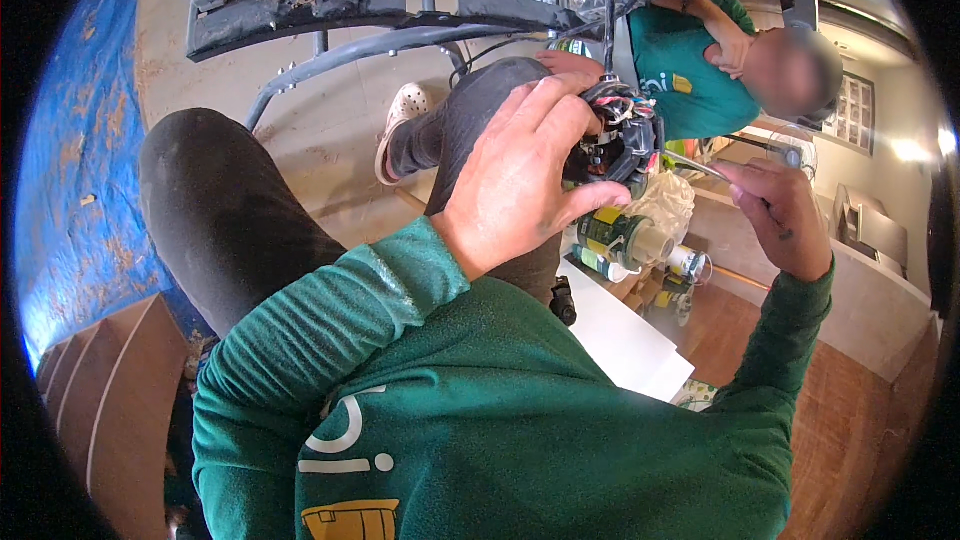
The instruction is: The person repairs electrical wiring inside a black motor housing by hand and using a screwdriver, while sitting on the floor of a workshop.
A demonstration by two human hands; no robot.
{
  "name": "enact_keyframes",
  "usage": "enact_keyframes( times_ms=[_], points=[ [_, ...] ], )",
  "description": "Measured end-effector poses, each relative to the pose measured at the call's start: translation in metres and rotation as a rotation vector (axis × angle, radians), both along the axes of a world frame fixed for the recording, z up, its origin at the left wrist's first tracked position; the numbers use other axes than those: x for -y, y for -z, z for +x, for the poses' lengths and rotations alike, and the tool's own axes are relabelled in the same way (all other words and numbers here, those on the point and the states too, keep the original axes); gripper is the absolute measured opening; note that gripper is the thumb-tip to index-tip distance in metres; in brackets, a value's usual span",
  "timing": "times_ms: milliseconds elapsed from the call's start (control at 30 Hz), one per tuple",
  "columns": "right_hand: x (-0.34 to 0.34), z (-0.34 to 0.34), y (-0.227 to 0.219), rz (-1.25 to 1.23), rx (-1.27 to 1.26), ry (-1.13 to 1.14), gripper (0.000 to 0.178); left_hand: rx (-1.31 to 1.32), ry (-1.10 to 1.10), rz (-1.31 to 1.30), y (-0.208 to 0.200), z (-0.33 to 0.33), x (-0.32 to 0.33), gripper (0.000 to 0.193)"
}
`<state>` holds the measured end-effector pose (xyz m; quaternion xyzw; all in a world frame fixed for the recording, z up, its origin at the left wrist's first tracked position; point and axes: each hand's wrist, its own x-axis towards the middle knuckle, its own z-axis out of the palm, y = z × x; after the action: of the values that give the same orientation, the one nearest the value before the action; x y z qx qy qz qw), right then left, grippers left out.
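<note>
A black housing packed with coloured wires (622,145) hangs below a dark cable under the metal frame. My left hand (530,160) is wrapped round its left side, fingers at its upper edge and thumb along its lower edge. From the right, my right hand (778,208) pinches a thin metal tool with a slim shaft (695,165), which looks like a screwdriver. Its tip reaches the right side of the housing; the exact contact point is too small to make out. My fingers cover the tool's rear end.
Overhead runs a dark metal frame (330,12) with tubes. Another person in a green shirt (680,70) sits opposite, a hand raised. Plastic jars (612,230), white sheets (625,325) and a low wooden wall (830,270) lie right; a blue tarp (80,140) and wooden shelf (125,400) left.
</note>
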<state>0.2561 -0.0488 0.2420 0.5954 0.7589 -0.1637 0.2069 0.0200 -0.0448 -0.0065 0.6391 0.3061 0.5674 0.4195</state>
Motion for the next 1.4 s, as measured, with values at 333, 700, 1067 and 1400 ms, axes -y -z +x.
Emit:
enact_keyframes(
  times_ms=[333,700,1067,1400],
  points=[
    [-0.010,0.033,0.023,-0.009,-0.118,-0.091,0.027,0.001,0.028,-0.003,0.003,-0.006,-0.001,0.065],
    [-0.033,0.033,0.050,-0.085,-0.236,-0.216,0.030,0.028,0.065,-0.050,0.008,-0.010,-0.003,0.068],
    [-0.032,0.046,0.073,-0.079,-0.403,-0.202,0.029,0.107,0.240,-0.139,0.022,-0.023,-0.001,0.025],
    [-0.023,0.047,0.080,0.063,-0.405,-0.293,0.030,-0.004,0.056,-0.203,0.014,-0.013,0.008,0.019]
  ],
)
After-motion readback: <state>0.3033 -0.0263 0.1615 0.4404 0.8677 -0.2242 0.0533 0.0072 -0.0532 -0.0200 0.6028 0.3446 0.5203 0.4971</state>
